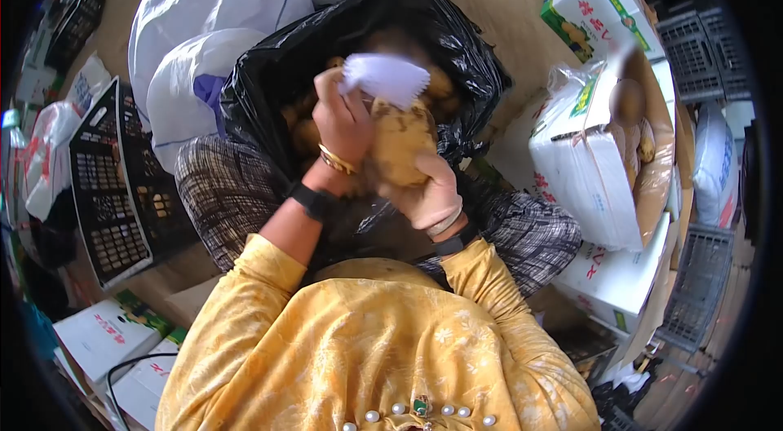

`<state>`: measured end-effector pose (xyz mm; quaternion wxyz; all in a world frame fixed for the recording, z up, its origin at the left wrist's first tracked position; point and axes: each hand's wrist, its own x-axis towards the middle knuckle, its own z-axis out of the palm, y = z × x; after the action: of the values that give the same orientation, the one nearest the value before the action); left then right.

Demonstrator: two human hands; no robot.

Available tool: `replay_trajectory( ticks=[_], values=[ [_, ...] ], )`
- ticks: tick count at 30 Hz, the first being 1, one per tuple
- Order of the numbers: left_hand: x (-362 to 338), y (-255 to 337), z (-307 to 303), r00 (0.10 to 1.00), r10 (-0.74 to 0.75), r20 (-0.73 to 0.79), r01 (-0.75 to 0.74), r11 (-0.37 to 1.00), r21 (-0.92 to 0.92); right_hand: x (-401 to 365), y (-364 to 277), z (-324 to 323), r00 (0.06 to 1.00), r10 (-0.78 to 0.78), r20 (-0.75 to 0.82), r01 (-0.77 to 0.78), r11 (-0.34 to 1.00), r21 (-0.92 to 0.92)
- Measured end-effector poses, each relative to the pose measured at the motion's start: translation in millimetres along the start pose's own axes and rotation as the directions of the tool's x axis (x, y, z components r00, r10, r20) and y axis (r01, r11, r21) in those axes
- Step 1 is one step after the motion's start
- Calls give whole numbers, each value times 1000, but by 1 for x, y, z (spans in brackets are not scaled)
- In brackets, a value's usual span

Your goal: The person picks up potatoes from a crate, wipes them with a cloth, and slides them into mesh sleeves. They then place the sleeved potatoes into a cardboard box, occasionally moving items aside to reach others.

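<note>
A large potato (401,145), dark-smudged near its top, is gripped from below by my right hand (434,193). My left hand (342,125) is raised at its upper left, the fingers pinching a thin white sheet with zigzag edges (387,79). That sheet hangs over the potato's top end. Beneath both hands a black plastic bag (273,64) lines a wide container, with more potatoes (306,136) inside. Part of the bag's contents is hidden by my hands and the sheet.
Black plastic crates (106,186) stand at the left. White potato cartons (583,162) are stacked at the right, the open one holding potatoes (647,141). Translucent white sacks (216,11) lie beyond the bag at the upper left. More cartons (106,333) are at the lower left.
</note>
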<state>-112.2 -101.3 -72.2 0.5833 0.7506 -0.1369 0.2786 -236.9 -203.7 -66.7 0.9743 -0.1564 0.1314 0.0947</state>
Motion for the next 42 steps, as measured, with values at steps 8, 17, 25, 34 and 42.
replay_trajectory(
  ticks=[8,17,25,34,42],
  values=[
    [28,-39,-23,781,-595,191,624,721,-302,2,-26,36,984,-44,173,85,966,-242],
    [-3,-2,-17,849,-402,343,528,643,-554,17,-6,37,760,-611,220,362,119,-924],
    [-10,9,-15,834,-494,247,552,754,-356,35,-21,28,636,-765,-98,171,263,-949],
    [5,-17,-20,697,-665,270,685,505,-525,28,-17,26,961,-226,160,276,767,-579],
    [32,1,-39,759,-549,348,612,423,-668,20,-22,34,980,-63,191,91,986,-141]
  ],
)
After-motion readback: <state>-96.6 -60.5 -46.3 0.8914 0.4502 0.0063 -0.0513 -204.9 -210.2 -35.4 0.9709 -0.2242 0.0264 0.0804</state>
